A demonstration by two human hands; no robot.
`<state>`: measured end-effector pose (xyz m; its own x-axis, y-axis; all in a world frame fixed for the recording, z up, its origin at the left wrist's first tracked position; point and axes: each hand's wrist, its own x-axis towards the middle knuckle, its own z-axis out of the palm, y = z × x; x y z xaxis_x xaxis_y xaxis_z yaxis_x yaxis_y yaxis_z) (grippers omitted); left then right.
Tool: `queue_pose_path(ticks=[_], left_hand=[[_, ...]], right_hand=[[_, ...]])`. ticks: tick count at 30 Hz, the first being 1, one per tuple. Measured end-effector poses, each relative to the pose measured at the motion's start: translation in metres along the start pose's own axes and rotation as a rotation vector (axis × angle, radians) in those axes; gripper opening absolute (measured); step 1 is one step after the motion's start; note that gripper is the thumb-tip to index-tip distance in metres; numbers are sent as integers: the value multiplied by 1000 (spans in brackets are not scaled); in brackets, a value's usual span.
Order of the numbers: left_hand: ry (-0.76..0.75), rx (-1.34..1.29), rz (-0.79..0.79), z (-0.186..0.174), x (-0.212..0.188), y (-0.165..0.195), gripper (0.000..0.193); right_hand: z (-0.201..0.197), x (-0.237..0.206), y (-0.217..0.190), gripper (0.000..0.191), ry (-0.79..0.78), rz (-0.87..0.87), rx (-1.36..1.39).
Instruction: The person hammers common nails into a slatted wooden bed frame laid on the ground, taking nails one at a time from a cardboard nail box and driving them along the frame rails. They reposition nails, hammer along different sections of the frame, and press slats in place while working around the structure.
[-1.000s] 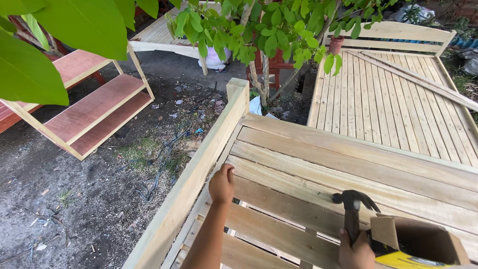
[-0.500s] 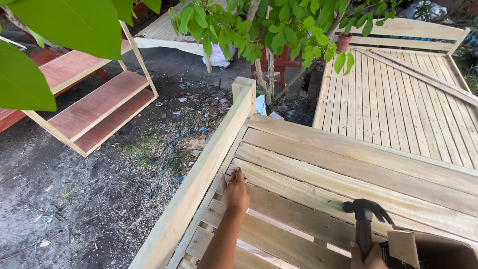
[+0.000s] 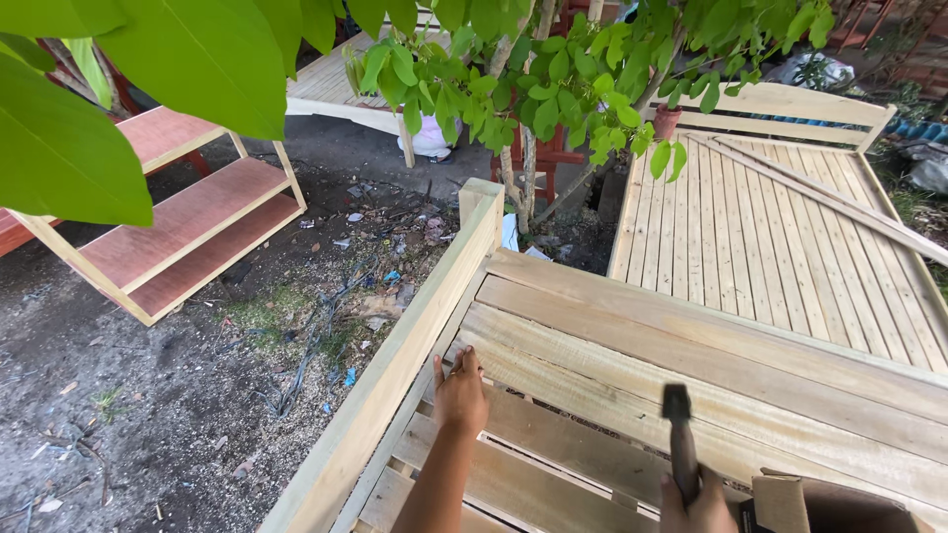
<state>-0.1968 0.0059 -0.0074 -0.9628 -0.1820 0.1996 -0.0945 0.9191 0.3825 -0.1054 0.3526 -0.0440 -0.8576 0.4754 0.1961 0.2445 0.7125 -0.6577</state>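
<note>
The left hand rests in the lower middle of the frame, on a pale wooden slat of the bed frame that is under work; the fingers lie rather close together and flat against the wood, holding nothing, only pressing on the slat near the long side rail. Half a second ago this hand was at nearly the same place on the slat, so it has stayed as a support; I judge that it keeps the board steady.

The right hand is at the bottom edge, right of centre, and it is closed around the handle of a hammer; only the upper part of this hand shows. The hammer has changed the most: a moment before, its dark head showed its curved shape above the slats, and now the head points away from the camera and looks narrow and a little blurred, so it seems to be in swing over the boards; whether a nail is under it, I cannot tell.

A brown cardboard box stands just beside the right hand, at the lower right corner; it has moved lower in the picture, because the head has turned.

In the upper right lies a second slatted bed frame; in the upper left stands a shelf with reddish boards on the dark ground; green leaves hang over the top.
</note>
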Motion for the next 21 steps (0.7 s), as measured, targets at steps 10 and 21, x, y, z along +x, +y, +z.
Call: queue_pose_path(ticks=[10, 21], left_hand=[[94, 36, 11, 12, 3, 1, 37], [109, 0, 28, 35, 10, -13, 32]], right_hand=[[-15, 36, -85, 53, -227, 147, -283], [60, 31, -121, 33, -403, 240, 498]])
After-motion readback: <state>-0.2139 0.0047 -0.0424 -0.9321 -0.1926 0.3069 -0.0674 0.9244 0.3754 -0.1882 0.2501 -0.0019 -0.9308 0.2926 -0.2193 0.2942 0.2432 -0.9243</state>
